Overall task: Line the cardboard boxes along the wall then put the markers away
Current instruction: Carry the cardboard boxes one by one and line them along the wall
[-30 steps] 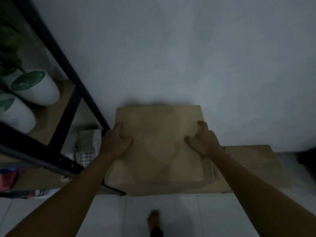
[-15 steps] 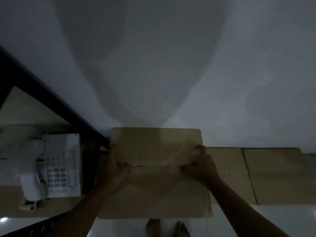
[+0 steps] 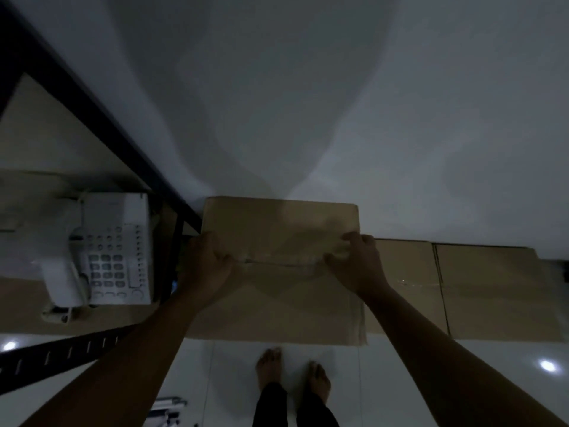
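Cardboard boxes are the work in hand, and going from the left: a black metal shelf frame (image 3: 101,124) holds a white desk telephone with a grey keypad (image 3: 106,251) on its wooden shelf board. Just right of the frame's upright sits the nearest plain brown cardboard box (image 3: 280,288), its far edge at the pale grey wall (image 3: 400,118). The left hand (image 3: 204,266) clamps the box's left side with curled fingers (image 3: 226,258) pressed on the taped centre seam; the right hand (image 3: 358,266) grips the right side the same way. Beyond it, two more brown cardboard boxes (image 3: 480,291) lie side by side against the wall, touching each other and the held one.

A second ago the box was tilted and raised, with the plant pots in view. It has since come down level between shelf and neighbours, and the view has dropped to show bare feet (image 3: 292,374) on the white tiled floor (image 3: 415,380). I judge the row nearly complete. Blurred white markers (image 3: 167,409) lie by the lower edge, not yet collected.
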